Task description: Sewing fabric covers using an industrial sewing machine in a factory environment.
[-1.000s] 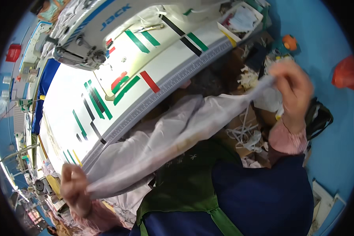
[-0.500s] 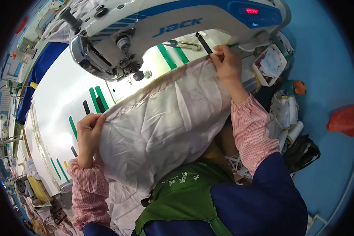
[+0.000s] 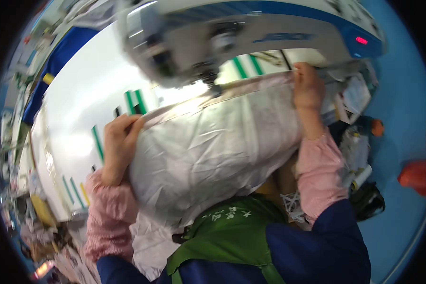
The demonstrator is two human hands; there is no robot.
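The left hand (image 3: pixel 120 144), at nine o'clock in the view, and the right hand (image 3: pixel 310 92), at two, each pinch the top edge of the pale cloth (image 3: pixel 213 151), spread across the centre. Blur hides whether it touches the sewing machine (image 3: pixel 244 35) at twelve. The white table (image 3: pixel 80 97) carries green tape strips (image 3: pixel 129 102) at ten; blue floor (image 3: pixel 402 128) fills three.

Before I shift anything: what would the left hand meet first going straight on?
Likely the green tape strips on the white table, just past the fabric the left hand pinches; exact depth is unclear.
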